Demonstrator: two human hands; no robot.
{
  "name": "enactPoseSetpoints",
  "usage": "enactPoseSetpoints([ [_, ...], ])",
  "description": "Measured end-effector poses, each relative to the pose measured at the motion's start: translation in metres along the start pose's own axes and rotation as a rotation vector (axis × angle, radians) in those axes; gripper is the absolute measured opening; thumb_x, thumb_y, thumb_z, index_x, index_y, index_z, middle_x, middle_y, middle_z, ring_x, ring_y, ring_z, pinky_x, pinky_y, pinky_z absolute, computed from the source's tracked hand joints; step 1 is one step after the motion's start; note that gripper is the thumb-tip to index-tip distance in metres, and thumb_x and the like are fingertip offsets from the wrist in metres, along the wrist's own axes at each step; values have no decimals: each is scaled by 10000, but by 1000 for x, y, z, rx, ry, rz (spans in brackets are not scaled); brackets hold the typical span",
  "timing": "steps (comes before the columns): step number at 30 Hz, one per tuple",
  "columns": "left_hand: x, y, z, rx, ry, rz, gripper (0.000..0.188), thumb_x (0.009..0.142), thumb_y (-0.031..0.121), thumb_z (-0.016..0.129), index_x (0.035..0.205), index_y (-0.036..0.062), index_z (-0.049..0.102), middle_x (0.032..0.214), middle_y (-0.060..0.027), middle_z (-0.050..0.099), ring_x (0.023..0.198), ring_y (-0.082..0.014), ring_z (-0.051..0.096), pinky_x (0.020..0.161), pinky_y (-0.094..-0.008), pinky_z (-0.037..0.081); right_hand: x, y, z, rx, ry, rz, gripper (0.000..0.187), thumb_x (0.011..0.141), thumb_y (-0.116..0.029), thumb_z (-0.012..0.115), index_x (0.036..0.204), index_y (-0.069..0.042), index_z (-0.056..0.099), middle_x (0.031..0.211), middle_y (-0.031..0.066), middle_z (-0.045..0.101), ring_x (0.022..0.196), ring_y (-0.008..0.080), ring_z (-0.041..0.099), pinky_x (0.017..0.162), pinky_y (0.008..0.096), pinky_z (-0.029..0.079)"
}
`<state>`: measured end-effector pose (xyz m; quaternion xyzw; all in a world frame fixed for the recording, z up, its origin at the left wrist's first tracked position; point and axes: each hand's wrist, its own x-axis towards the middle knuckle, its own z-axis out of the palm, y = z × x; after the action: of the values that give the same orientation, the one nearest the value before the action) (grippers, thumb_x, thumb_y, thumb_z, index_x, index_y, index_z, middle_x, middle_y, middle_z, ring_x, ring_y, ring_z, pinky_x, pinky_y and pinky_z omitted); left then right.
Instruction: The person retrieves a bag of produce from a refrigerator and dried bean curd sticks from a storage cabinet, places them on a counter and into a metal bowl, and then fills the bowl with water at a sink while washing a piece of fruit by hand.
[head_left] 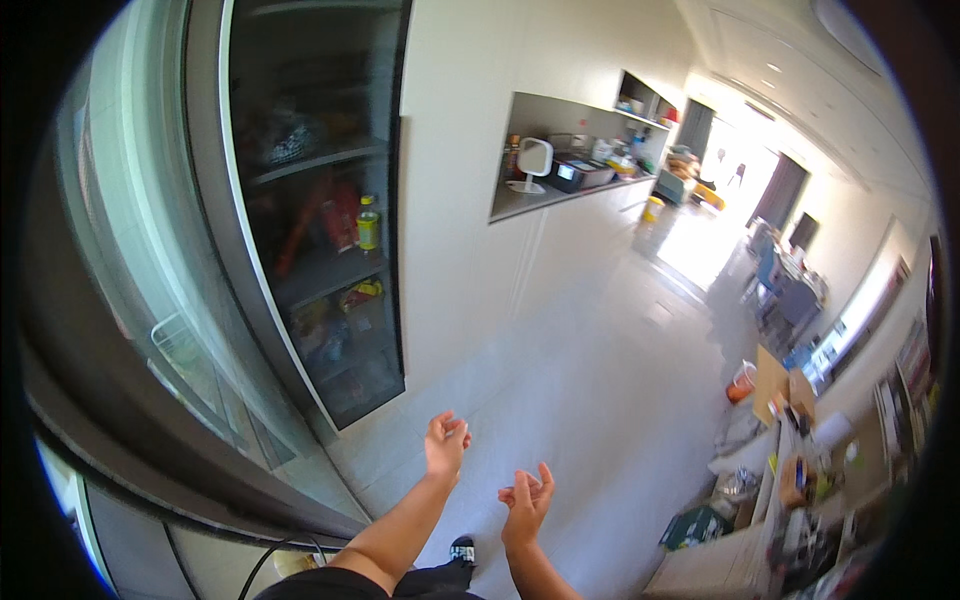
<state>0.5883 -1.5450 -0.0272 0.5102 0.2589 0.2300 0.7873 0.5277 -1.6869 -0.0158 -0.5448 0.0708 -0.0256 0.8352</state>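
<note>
Left hand (445,442): raised over the floor (590,360), fingers loosely curled, holding nothing. Right hand (526,500): just right of and nearer than the left, palm up, fingers spread wide, holding nothing. The hands are near each other but apart.

Fridge (310,190): far left of the hands, glass door (130,300) swung open toward the near left. Its shelves are dark; a yellow-capped bottle (368,224) stands on a middle shelf, with red packages beside it. Contents of the lower shelves are too dim to tell.

Counter (560,195): far, set into white cabinets, carrying a round white mirror (533,163) and a dark box.

Right edge: a cluttered counter (800,480), items too small to name. A shoe (462,549) shows near the lower edge.
</note>
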Motion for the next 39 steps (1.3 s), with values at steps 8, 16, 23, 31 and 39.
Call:
enactPoseSetpoints([
  [8, 171, 81, 49, -121, 135, 223, 368, 858, 70, 530, 1204, -6, 433, 985, -61, 546, 794, -111, 540, 673, -245, 449, 184, -11, 109, -36, -184, 68, 464, 858, -143, 554, 1257, -70, 328, 923, 58, 506, 593, 120, 515, 560, 263, 444],
  [16, 394, 133, 55, -26, 267, 487, 494, 893, 154, 533, 1330, 9, 354, 1309, -100, 444, 1116, -156, 465, 933, -264, 359, 369, 39, 265, -121, -634, 181, 424, 854, -148, 557, 1226, -45, 383, 954, 72, 531, 732, 128, 545, 606, 265, 454],
  [23, 532, 147, 64, 347, 633, 618, 338, 815, 92, 564, 1133, 3, 493, 1072, -126, 551, 948, -204, 540, 838, -306, 429, 458, 42, 403, -238, -904, 251, 432, 843, -145, 576, 1229, -53, 406, 990, 68, 543, 820, 133, 541, 696, 282, 461],
  [31, 514, 149, 84, 541, 764, 636, 217, 782, 60, 567, 981, -15, 523, 898, -138, 567, 802, -252, 559, 745, -327, 450, 496, 65, 476, -292, -1014, -100, 281, 841, -73, 564, 1113, -16, 528, 927, 47, 580, 818, 96, 525, 745, 239, 442],
  [39, 410, 147, 110, 446, 738, 474, 246, 811, 186, 618, 932, -7, 526, 835, -121, 589, 742, -177, 558, 653, -294, 451, 443, 45, 465, -43, -938, 114, 181, 881, -131, 523, 988, 6, 570, 883, 44, 589, 793, 111, 531, 705, 252, 422],
])
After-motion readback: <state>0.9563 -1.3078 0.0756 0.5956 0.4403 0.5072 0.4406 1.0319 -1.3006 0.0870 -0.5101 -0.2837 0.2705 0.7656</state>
